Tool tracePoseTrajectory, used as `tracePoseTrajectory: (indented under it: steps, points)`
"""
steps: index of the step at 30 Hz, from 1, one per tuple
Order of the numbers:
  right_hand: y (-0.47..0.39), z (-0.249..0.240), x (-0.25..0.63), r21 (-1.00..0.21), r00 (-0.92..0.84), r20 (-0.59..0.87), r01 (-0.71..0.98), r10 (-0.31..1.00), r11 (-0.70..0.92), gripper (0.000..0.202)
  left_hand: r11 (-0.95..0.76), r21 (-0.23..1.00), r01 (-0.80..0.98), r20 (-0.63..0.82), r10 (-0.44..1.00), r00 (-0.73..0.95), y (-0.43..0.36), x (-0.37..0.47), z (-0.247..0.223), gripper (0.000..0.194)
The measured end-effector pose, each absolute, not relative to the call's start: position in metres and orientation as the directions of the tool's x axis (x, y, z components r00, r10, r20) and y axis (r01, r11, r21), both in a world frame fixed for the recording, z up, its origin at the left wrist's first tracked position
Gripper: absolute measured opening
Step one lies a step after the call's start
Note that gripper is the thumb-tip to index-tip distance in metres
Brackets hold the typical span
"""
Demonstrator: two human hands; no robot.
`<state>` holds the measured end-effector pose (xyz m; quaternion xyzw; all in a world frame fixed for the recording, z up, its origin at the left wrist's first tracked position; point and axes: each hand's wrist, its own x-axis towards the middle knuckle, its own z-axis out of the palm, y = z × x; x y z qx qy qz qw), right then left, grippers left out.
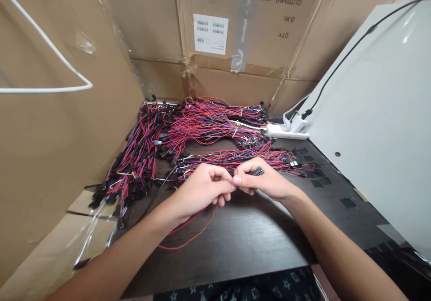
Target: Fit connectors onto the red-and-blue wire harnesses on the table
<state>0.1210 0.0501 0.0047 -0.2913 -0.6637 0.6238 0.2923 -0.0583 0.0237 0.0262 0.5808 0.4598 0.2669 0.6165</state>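
Pretty boxed-in spot here: a cardboard back wall (151,27) with upside-down printing, a white label (211,34) and a strip of grey tape (245,18), more brown cardboard (60,112) on the left, and a white panel (377,112) leaning in on the right. The worktop (262,242) is dark with a wood grain, and some star-print fabric (286,285) shows past its near edge.

Wires everywhere, btw. There's a left heap (138,148) of red, blue and black leads with black connectors, a big back pile (208,126), and a front bundle (222,158) lying just behind the hands. A white power strip (283,133) sits by the panel, with a black cable (372,28) running up from it. A few black squares (348,202) are stuck on the right side.

Now the hands, which meet mid-worktop. The left hand (200,189) has its grip pinched down on the wires (185,223), which trail out below it with a thin orange-red loop (175,248) lying on the surface. The right hand (266,182) also has thumb and fingers closed up, with black plug ends (258,171) poking out above it. Fingertips are touching or nearly so; can't tell exactly what's between them.
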Motion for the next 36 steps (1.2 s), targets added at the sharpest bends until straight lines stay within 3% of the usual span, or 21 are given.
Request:
tracePoseTrajectory:
  steps: [12, 24, 36]
  points:
    - [0.050, 0.003, 0.120, -1.000, -0.630, -0.003, -0.014, 0.777, -0.015, 0.042, 0.239, 0.959, 0.152, -0.282, 0.856, 0.433, 0.027, -0.060, 0.025, 0.014]
    - [0.049, -0.005, 0.113, -0.950, -0.691, 0.009, -0.232, 0.723, -0.209, 0.042, 0.224, 0.971, 0.078, -0.233, 0.840, 0.489, 0.030, -0.065, 0.026, 0.014]
    - [0.050, 0.001, 0.112, -0.992, -0.524, -0.108, 0.005, 0.845, -0.124, 0.041, 0.154, 0.972, 0.176, -0.217, 0.876, 0.431, 0.037, -0.065, 0.021, 0.016]
